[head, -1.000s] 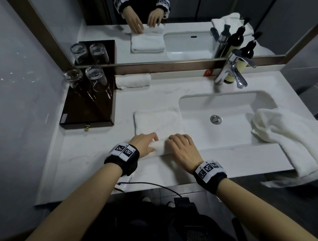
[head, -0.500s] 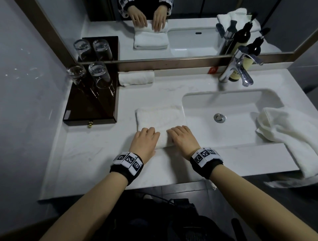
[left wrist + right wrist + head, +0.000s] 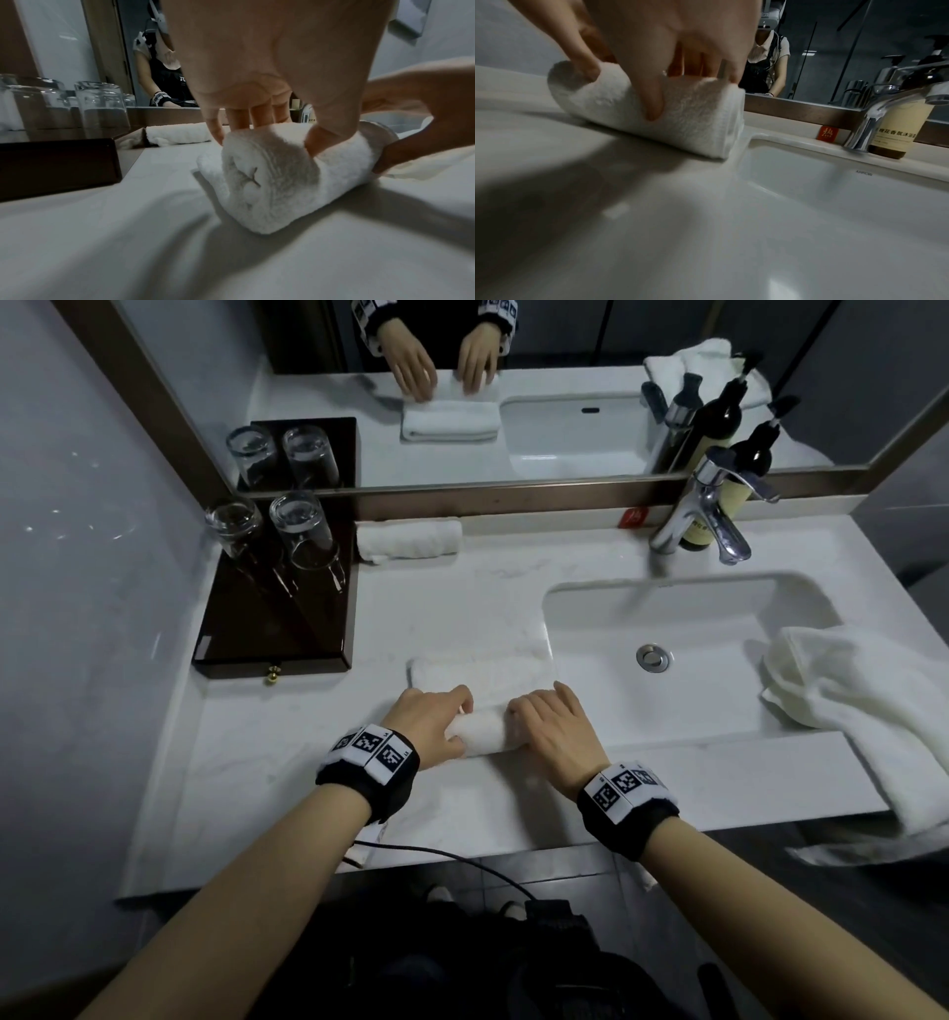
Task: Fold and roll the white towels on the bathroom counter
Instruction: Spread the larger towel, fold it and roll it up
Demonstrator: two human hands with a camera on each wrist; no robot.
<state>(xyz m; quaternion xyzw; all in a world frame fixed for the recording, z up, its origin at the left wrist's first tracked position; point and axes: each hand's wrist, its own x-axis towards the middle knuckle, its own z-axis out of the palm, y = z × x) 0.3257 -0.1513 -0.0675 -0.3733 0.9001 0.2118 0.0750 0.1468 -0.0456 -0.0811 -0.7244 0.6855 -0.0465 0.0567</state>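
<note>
Towel (image 3: 482, 729) on the bathroom counter (image 3: 287, 762), just left of the sink (image 3: 719, 711) — near part rolled into a tight cylinder, far part lying flat toward the mirror. Left hand (image 3: 429, 724) grips the roll's left end: fingers (image 3: 241, 119) curled over the top, thumb pressed into the near side. Right hand (image 3: 552, 737) grips the right end the same way, fingers (image 3: 700, 65) over the top, thumb down the front face. Roll rests on the counter; spiral end visible in left wrist view.

Finished rolled towel (image 3: 409, 539) lies against the mirror frame, beside dark tray (image 3: 272, 629) holding two upturned glasses (image 3: 272, 531). Loose towel (image 3: 862, 706) draped over the sink's right edge. Faucet (image 3: 708, 510) behind the basin.
</note>
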